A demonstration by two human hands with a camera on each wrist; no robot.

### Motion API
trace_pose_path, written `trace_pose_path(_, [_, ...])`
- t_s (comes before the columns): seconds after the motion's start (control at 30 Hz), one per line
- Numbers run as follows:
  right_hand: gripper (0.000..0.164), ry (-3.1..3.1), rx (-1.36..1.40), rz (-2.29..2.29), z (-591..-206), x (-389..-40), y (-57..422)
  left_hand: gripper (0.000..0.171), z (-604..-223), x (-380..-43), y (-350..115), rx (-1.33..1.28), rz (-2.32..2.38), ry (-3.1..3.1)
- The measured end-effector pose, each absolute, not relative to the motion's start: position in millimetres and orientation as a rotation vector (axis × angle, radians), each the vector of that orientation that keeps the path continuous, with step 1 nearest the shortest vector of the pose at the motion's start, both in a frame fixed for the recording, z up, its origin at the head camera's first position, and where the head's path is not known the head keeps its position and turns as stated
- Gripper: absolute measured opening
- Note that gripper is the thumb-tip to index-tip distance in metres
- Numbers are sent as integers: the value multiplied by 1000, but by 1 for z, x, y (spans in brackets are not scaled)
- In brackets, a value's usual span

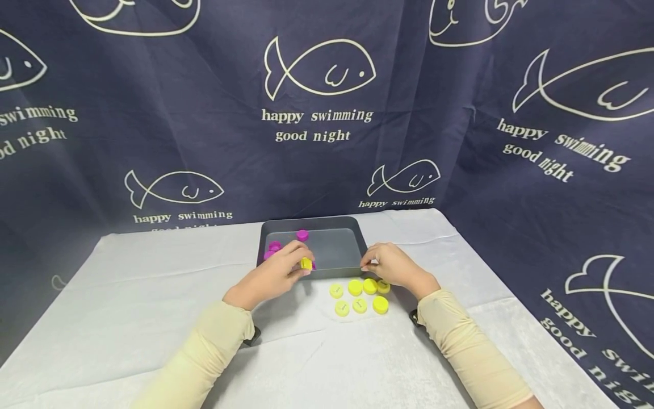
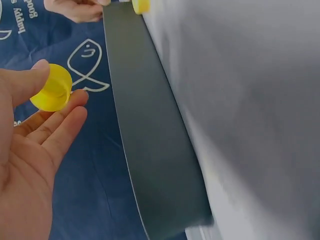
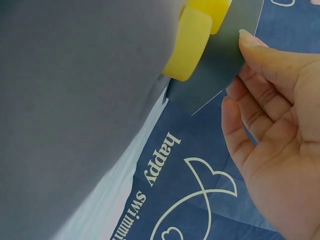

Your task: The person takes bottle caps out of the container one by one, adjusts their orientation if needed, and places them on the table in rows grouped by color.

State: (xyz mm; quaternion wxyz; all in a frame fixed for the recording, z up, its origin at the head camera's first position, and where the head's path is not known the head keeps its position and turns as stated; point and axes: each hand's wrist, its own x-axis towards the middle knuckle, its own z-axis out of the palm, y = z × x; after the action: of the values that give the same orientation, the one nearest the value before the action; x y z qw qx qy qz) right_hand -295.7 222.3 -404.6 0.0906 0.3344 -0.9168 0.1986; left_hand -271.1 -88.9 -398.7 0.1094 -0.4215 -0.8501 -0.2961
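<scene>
Presently, left hand (image 1: 277,272) pinches yellow bottle cap (image 1: 306,263) above near rim of dark-grey tray (image 1: 333,273), right hand (image 1: 394,264) grips tray's near-right corner; light pinch, steady brace and low release seem advisable.

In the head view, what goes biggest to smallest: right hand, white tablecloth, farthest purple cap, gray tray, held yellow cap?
1. White tablecloth
2. Gray tray
3. Right hand
4. Farthest purple cap and held yellow cap: unsure, the yellow one is partly hidden

Tray (image 1: 337,248) at the desk's (image 1: 128,318) far edge
Caps (image 1: 302,234) mostly in its left half, seven more caps (image 1: 355,287) before its near right corner; left hand (image 1: 273,272) over the near edge, right hand (image 1: 395,266) at that corner.
</scene>
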Motion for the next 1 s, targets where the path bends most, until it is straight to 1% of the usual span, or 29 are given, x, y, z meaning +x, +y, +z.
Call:
trace_pose_path(0.13, [5, -2724, 992, 593, -404, -295, 222, 22, -400, -268, -78, -1196, -939, -2533])
trace_pose_path(0.27, [5, -2721, 997, 584, -405, -296, 223, 25, -405, -266, -71, -1147, -913, -2584])
trace_pose_path(0.43, [6, -2723, 997, 577, -405, -297, 223, 28, -412, -266, -63, -1169, -847, -2613])
trace_pose_path(0.6, [5, -2730, 989, 578, -406, -296, 222, 28, -418, -266, -56, -1220, -781, -2681])
trace_pose_path(0.73, [5, -2734, 992, 576, -406, -295, 221, 25, -421, -265, -53, -1234, -732, -2758])
trace_pose_path(0.9, [5, -2737, 984, 573, -404, -295, 221, 15, -423, -264, -50, -1269, -682, -2793])
trace_pose_path(1.0, [5, -2743, 978, 567, -405, -295, 222, 14, -424, -265, -49, -1284, -654, -2789])
